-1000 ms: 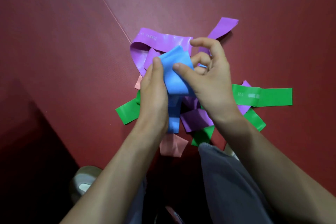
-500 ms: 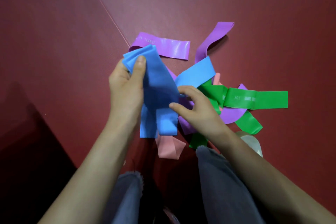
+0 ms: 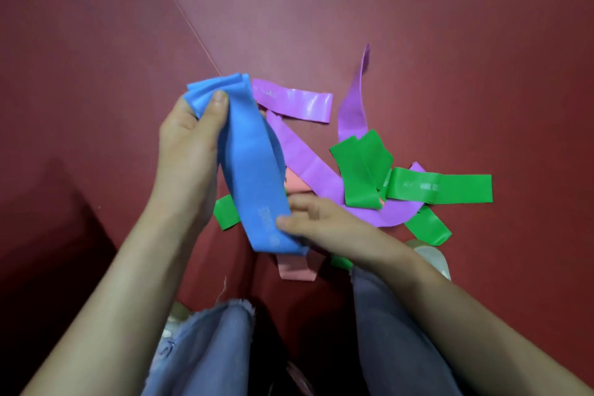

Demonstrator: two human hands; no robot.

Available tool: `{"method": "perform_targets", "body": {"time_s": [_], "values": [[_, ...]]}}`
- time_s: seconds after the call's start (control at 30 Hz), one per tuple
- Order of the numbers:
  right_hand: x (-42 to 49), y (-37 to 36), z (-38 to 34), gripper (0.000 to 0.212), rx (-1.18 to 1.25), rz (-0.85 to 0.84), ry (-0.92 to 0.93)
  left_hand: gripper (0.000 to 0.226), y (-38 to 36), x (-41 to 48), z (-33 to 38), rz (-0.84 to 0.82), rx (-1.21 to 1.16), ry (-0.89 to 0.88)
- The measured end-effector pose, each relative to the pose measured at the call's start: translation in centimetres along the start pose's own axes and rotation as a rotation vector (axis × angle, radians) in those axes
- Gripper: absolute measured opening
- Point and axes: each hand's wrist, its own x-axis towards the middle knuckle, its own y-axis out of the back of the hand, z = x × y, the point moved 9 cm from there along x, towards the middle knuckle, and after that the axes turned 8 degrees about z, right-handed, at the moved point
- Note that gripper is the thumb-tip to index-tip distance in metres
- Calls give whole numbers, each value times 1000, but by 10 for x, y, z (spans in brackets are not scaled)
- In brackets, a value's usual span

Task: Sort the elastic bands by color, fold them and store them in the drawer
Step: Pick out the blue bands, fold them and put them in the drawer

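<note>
The floor (image 3: 321,10) is a smooth, matte dark red sheet with one thin seam running across it on a slant, and a loose heap of flat, glossy rubbery bands lies scattered on it in front of the person's knees. The left hand (image 3: 184,151) is closed around the top end of a stack of blue bands (image 3: 254,177), thumb pressed over the front, so several thin layered edges fan out just above the thumb. The stack hangs down as one long, smooth strip with pale printing near its lower end, held above the heap. The right hand (image 3: 321,219) is half open, fingers stretched flat and thumb on the face of the strip, pinching that lower end lightly. Beside the blue bands, a short purple band (image 3: 295,103) lies flat and shiny, a long purple band (image 3: 308,164) runs on a slant under the others, and a third purple band (image 3: 353,106) curls up on its edge. A crumpled green band (image 3: 360,167) overlaps a flat green band (image 3: 450,188) with faint printing. A pink band (image 3: 297,270) shows folded beneath the right wrist. The frayed hems of blue jeans (image 3: 218,341) fill the bottom, and a pale shoe (image 3: 432,259) peeks out behind the right forearm.
</note>
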Motion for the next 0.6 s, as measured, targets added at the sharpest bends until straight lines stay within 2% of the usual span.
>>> {"method": "perform_targets", "body": {"time_s": [0.1,0.2,0.27,0.33,0.47,0.6], "values": [[-13,-4,19,38,-148,2,-113,22,-3,-13,5,-64,35,88],[-35,0,18,54,-384,2,-151,23,-7,-29,25,-112,46,131],[-56,3,0,41,-402,19,-120,23,-11,-44,45,-128,36,140],[-76,11,-32,23,-346,89,-39,22,-16,-58,64,-136,29,131],[-133,31,-121,31,-224,301,212,19,-24,-93,118,-113,-7,72],[-190,24,-191,28,-134,352,459,21,-36,-122,163,-133,22,-30]]}}
